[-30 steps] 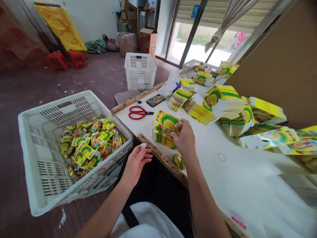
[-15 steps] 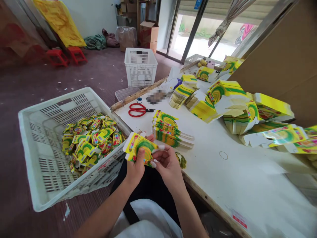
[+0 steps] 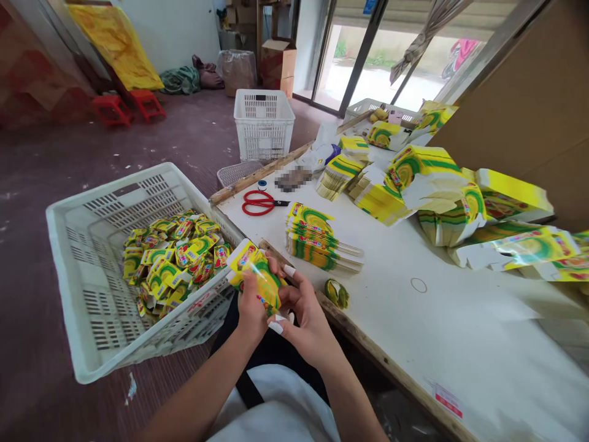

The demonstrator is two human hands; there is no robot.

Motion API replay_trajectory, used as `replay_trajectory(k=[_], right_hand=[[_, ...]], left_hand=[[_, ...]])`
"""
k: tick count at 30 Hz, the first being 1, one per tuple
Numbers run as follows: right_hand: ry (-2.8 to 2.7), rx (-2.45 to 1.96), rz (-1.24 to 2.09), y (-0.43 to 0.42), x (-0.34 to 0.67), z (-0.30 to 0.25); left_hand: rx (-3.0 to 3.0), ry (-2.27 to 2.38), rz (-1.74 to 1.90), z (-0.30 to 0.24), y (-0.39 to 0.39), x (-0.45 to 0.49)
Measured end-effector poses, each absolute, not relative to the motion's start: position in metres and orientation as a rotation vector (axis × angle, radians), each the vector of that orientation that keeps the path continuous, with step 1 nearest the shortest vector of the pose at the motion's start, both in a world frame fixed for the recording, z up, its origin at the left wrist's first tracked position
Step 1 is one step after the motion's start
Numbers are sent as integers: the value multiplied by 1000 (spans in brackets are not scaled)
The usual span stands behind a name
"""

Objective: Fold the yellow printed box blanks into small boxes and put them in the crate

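A yellow-and-green printed carton is held in front of my lap, its white flaps sticking out at the upper left. My left hand grips it, the thumb lying across the printed face. My right hand closes on the carton's lower right end, with white coverings on the thumb and a finger. Just beyond my hands, a stack of flat cartons lies on the white table. To the left, a white plastic crate holds many small folded cartons.
Red-handled scissors and a small blue-and-white roll lie near the table's left edge. A rubber band and a green-yellow bundle rest on the tabletop. More carton stacks line the far right. Another white crate stands behind.
My right hand has moved from the carton's right edge to lower around its end, and the carton has tilted, with its right end lower. The view has shifted slightly.
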State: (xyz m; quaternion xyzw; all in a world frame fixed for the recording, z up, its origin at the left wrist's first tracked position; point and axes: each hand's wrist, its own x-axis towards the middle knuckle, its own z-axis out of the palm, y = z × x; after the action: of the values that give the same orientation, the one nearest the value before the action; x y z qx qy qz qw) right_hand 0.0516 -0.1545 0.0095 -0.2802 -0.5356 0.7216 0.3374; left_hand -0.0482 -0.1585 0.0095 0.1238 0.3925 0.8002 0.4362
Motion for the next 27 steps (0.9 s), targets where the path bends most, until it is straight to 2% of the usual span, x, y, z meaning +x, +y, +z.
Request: replay_trajectory(k=[5,11,21,27], right_hand=[[-1430,-870,1727,-154,46,1],[-1371,-768,1650,-144,55,1],[-1574,-942,1383,-135,67,4],[-1782,-828,888,-121,96,26]], left_hand=[[428,1210,1928,-1,-165,-51],[606,1074,1864,-4,-165,-50],[570,1281,1790,-1,-168,-58],[660,1194,1952,15,-171,-81]])
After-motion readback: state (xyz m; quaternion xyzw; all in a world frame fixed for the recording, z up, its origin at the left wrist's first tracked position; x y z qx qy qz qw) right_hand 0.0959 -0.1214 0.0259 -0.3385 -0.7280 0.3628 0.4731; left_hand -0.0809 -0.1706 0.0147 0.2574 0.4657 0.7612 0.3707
